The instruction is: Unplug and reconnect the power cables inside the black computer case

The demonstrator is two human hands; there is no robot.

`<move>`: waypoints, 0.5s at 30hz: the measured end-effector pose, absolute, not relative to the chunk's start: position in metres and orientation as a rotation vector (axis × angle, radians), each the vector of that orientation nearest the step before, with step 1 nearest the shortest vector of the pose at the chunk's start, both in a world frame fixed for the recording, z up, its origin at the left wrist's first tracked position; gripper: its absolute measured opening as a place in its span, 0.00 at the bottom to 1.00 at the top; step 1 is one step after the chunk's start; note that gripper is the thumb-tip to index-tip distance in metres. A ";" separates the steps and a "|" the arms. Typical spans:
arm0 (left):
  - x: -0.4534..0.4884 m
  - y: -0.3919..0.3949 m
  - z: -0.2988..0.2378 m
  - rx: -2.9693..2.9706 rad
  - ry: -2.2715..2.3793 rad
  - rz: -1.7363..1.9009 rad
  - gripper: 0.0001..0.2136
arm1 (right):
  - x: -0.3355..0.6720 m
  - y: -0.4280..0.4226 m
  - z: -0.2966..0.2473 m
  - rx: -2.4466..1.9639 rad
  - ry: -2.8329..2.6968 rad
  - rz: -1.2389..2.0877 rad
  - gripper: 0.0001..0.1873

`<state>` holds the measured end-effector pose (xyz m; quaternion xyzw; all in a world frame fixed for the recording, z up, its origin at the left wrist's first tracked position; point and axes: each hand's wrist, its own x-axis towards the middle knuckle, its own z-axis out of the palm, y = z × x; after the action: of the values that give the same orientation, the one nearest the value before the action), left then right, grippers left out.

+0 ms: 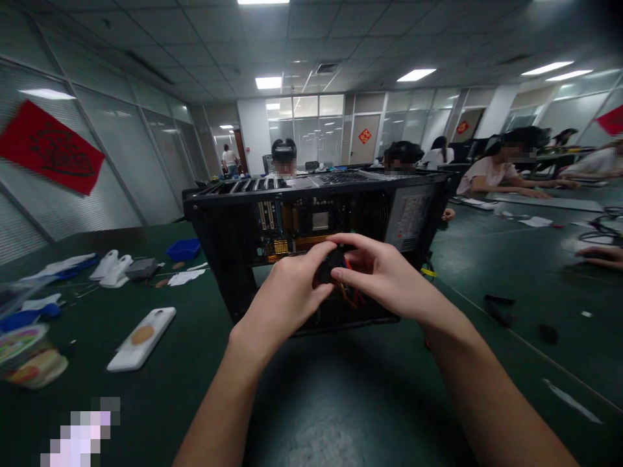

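My left hand (299, 280) and my right hand (384, 271) are raised in front of an opened black computer case (221, 272). Fingers of both hands close around a small black part (335, 263); its exact kind is partly hidden by them. Red, orange and yellow wires (349, 295) hang below the fingers. Behind my hands, inside the case, is a motherboard (302, 224) with a square silver processor (320, 221) and several slots. A grey power supply (406, 217) sits at the case's right end.
To the left lie a white phone (141, 340), a food cup (32, 357), a blue tray (183, 249) and papers (186, 277). Black pieces (500, 308) and a clear strip (572, 400) are on the green table (487, 363) at right. Other people sit around it.
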<state>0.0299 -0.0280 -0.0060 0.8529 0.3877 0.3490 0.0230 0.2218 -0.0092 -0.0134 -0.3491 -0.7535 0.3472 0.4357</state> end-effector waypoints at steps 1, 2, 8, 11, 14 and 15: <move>0.030 -0.028 -0.006 2.645 1.207 1.080 0.26 | 0.221 -0.009 -0.014 -0.875 -1.886 0.847 0.29; 0.030 -0.027 -0.007 2.649 1.218 1.081 0.27 | 0.220 -0.010 -0.014 -0.884 -1.898 0.824 0.29; 0.031 -0.025 -0.008 2.685 1.274 1.078 0.26 | 0.216 -0.019 -0.010 -0.947 -2.023 0.630 0.30; 0.031 -0.023 -0.009 2.692 1.276 1.116 0.25 | 0.213 -0.021 -0.014 -0.941 -2.087 0.509 0.34; 0.033 -0.021 -0.012 2.707 1.259 1.173 0.26 | 0.208 -0.021 -0.020 -0.966 -2.089 0.420 0.38; 0.033 -0.020 -0.013 2.717 1.255 1.193 0.26 | 0.207 -0.021 -0.022 -0.968 -2.079 0.407 0.38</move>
<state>0.0334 -0.0198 -0.0128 0.8427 0.3891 0.3700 -0.0401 0.2067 -0.0210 -0.0219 -0.3819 -0.8199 0.1604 0.3952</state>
